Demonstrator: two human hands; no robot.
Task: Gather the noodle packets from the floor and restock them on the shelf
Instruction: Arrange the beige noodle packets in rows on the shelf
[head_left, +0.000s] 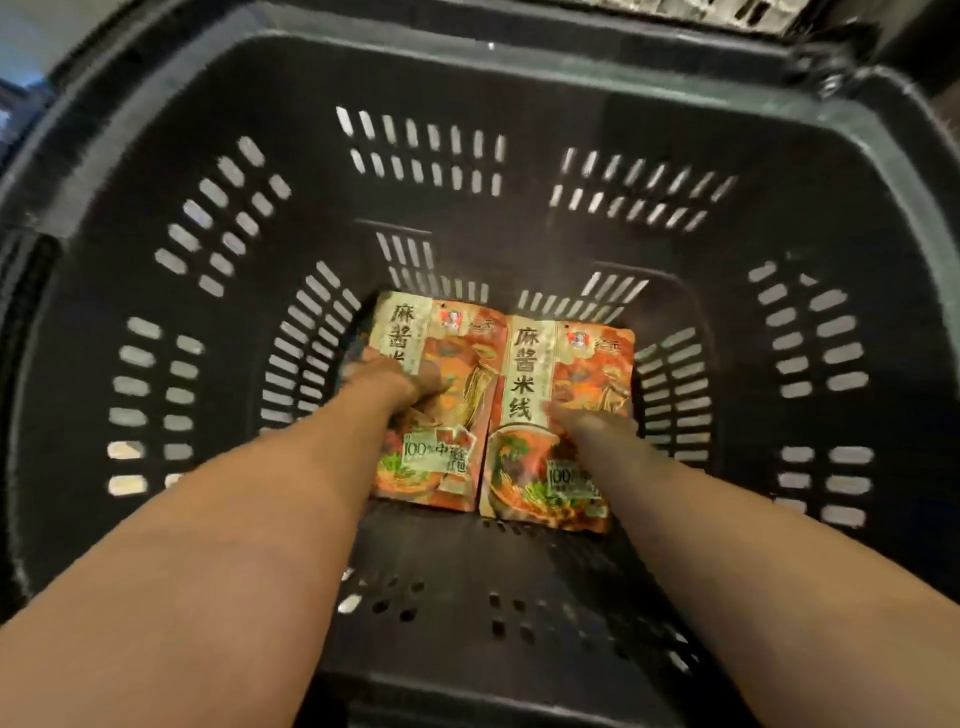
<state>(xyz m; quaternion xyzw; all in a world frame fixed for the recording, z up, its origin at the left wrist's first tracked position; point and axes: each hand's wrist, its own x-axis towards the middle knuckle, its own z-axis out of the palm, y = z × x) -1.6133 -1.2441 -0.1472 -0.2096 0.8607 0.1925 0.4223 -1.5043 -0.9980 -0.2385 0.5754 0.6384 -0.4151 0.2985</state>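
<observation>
both hands on two noodle packets in basket

dark slotted plastic basket (156, 156) seen from above, fills the view. two orange noodle packets lie face up, side by side on the basket floor, edges touching or slightly overlapping, tops toward 12 o'clock. left packet (452, 415) sits at 9 o'clock of the right packet (587, 364); the pair is pushed toward the 12 o'clock end of the floor. both bare forearms reach in from 6 o'clock. left hand (395, 379) is on the upper left part of the left packet, fingers curled at its 9 o'clock edge, thumb on the front, gripping it. right hand (587, 423) lies on the middle of the right packet, fingers look straight and together, pointing to 11 o'clock. hands are motion-blurred, so finger detail is unclear.
</observation>
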